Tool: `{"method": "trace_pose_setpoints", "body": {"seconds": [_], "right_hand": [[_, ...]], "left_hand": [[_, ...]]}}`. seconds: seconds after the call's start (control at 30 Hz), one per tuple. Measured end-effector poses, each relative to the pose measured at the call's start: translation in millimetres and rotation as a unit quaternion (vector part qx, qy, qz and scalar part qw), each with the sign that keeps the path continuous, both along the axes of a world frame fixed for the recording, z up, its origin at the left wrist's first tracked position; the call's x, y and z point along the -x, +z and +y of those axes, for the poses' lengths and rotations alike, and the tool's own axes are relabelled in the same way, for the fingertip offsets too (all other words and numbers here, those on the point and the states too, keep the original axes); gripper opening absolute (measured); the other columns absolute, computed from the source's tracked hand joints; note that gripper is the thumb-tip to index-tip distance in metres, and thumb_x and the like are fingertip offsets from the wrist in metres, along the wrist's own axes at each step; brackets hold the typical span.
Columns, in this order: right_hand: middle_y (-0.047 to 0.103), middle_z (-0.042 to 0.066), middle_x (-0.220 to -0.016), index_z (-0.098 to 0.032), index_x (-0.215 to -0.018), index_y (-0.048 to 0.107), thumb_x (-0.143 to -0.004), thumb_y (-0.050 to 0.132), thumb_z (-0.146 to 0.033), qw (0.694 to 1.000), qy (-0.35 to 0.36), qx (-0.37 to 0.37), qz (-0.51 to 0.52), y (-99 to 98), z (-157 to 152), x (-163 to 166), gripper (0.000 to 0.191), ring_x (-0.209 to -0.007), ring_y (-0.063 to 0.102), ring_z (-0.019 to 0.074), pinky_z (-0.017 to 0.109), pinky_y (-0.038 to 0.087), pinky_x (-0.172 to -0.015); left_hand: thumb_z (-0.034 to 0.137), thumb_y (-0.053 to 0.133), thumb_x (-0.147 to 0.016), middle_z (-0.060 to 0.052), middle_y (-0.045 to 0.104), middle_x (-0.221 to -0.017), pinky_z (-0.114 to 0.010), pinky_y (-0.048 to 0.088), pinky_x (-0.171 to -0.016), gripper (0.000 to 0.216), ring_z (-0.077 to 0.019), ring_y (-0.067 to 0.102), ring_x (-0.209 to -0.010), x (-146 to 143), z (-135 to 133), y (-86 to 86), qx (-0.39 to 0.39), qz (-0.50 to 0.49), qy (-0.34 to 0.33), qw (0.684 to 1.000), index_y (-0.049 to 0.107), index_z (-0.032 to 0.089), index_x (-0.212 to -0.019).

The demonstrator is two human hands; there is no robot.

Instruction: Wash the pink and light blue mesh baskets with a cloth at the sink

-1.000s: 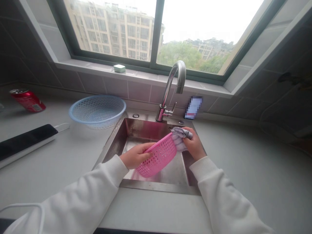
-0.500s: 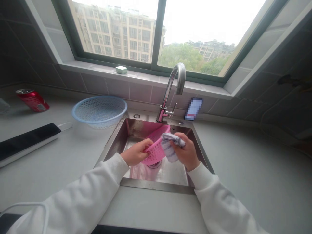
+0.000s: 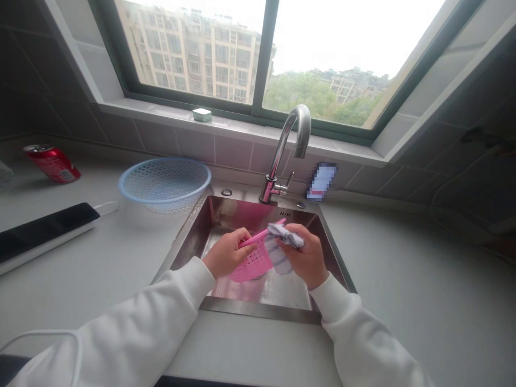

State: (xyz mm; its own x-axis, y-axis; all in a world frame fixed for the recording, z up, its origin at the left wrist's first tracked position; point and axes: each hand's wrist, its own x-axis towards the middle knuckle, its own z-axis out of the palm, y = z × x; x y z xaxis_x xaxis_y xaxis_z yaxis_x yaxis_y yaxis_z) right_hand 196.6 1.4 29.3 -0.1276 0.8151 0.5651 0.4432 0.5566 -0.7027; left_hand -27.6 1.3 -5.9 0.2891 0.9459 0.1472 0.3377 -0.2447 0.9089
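My left hand [image 3: 228, 252] was closed around the rim of a pink plastic basket with perforated walls [image 3: 252, 263], thumb uppermost. I had it tilted, rim climbing toward the far right, above the floor of a square stainless-steel sink [image 3: 262, 309]. My right hand [image 3: 309, 255] gripped a crumpled white-and-grey striped cloth [image 3: 280, 258], which lay against the basket's right end, over the rim.

Beyond the sink, at its far edge, stood a curved chrome faucet [image 3: 303, 131]. Just right of that, a phone [image 3: 321, 181] leaned on the tiled wall, its screen blurred into blocks past reading. On the far sill sat a small pale-green and white box-shaped item [image 3: 202, 114].

To the left, a round light-blue mesh basket [image 3: 165, 185] rested near the sink. Farther left a red metal can [image 3: 52, 163] lay tipped, showing a barcode and white print too small to read. Nearer me was a long black-topped white device [image 3: 46, 234], a white cable [image 3: 107, 206] at its far end.
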Motion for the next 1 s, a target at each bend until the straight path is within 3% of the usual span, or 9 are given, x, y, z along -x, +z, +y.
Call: {"method": "trace_pose_setpoints", "body": {"seconds": [0.1,0.23,0.3,0.37,0.47,0.53,0.67,0.73,1.0], "right_hand": [[0.078,0.004,-0.087,-0.022,-0.096,0.074,-0.082,0.075,-0.037,0.999,0.028,0.003,-0.016,-0.7,-2,4,0.020,-0.072,0.071,0.0199,0.031,0.056,-0.065],[0.077,0.004,-0.083,-0.021,-0.091,0.074,-0.083,0.072,-0.044,0.991,-0.134,0.000,-0.018,-1.4,21,-23,0.025,-0.072,0.069,0.0215,0.034,0.054,-0.066],[0.076,0.004,-0.080,-0.020,-0.092,0.073,-0.082,0.072,-0.044,0.985,-0.174,0.000,-0.019,-0.9,24,-30,0.027,-0.069,0.068,0.0213,0.034,0.053,-0.065],[0.076,0.004,-0.082,-0.020,-0.091,0.073,-0.082,0.072,-0.040,0.991,-0.137,-0.005,-0.009,-0.4,16,-23,0.023,-0.068,0.067,0.0199,0.032,0.053,-0.064],[0.077,0.003,-0.087,-0.021,-0.096,0.072,-0.083,0.073,-0.036,1.000,-0.014,-0.008,0.004,-0.8,-1,-3,0.020,-0.067,0.068,0.0179,0.030,0.054,-0.061],[0.077,0.004,-0.089,-0.021,-0.097,0.072,-0.083,0.073,-0.037,1.000,0.012,-0.010,-0.008,-2.2,-2,0,0.021,-0.071,0.069,0.0191,0.031,0.055,-0.064],[0.076,0.006,-0.085,-0.020,-0.094,0.073,-0.082,0.071,-0.049,0.985,-0.171,0.010,-0.022,-9.9,25,-31,0.031,-0.074,0.067,0.0227,0.035,0.051,-0.069],[0.076,0.006,-0.084,-0.020,-0.095,0.073,-0.080,0.071,-0.054,0.974,-0.224,0.043,0.004,-15.5,39,-51,0.037,-0.075,0.066,0.0236,0.036,0.049,-0.070],[0.072,0.003,-0.078,-0.019,-0.086,0.069,-0.069,0.079,-0.063,0.950,-0.204,0.148,0.183,-29.4,57,-67,0.048,-0.070,0.061,0.0195,0.033,0.048,-0.066]], "left_hand": [[0.049,0.059,-0.087,0.003,0.054,-0.065,-0.024,0.036,-0.054,0.032,-0.0142,0.049,-0.058,3,-1,0.0,0.014,-0.018,-0.008,1.000,0.054,0.020,-0.078],[0.051,0.062,-0.085,0.004,0.053,-0.065,-0.024,0.039,-0.052,0.033,-0.0137,0.050,-0.056,6,0,3.3,0.034,-0.041,-0.011,0.999,0.053,0.020,-0.077],[0.051,0.062,-0.084,0.004,0.052,-0.064,-0.025,0.039,-0.052,0.034,-0.0136,0.050,-0.055,5,0,4.3,0.040,-0.047,-0.011,0.998,0.052,0.020,-0.077],[0.050,0.063,-0.085,0.003,0.053,-0.065,-0.024,0.039,-0.052,0.033,-0.0136,0.050,-0.056,3,0,4.1,0.030,-0.038,-0.002,0.999,0.053,0.020,-0.076],[0.049,0.063,-0.085,0.003,0.054,-0.066,-0.023,0.037,-0.052,0.033,-0.0135,0.050,-0.058,2,-1,2.6,0.013,-0.020,0.003,1.000,0.054,0.019,-0.074],[0.050,0.064,-0.084,0.003,0.053,-0.064,-0.023,0.038,-0.050,0.034,-0.0133,0.050,-0.056,2,-2,2.6,0.021,-0.022,0.004,1.000,0.054,0.019,-0.073],[0.051,0.069,-0.078,0.005,0.051,-0.059,-0.022,0.039,-0.047,0.036,-0.0117,0.050,-0.050,5,-5,9.0,0.052,-0.058,0.013,0.997,0.053,0.019,-0.071],[0.051,0.073,-0.074,0.005,0.051,-0.057,-0.021,0.038,-0.045,0.038,-0.0105,0.048,-0.048,7,-6,13.8,0.059,-0.090,0.014,0.994,0.053,0.019,-0.069],[0.056,0.088,-0.060,0.007,0.050,-0.046,-0.018,0.033,-0.035,0.052,-0.0070,0.042,-0.036,26,-2,9.8,0.068,-0.246,0.077,0.964,0.052,0.018,-0.061]]}}
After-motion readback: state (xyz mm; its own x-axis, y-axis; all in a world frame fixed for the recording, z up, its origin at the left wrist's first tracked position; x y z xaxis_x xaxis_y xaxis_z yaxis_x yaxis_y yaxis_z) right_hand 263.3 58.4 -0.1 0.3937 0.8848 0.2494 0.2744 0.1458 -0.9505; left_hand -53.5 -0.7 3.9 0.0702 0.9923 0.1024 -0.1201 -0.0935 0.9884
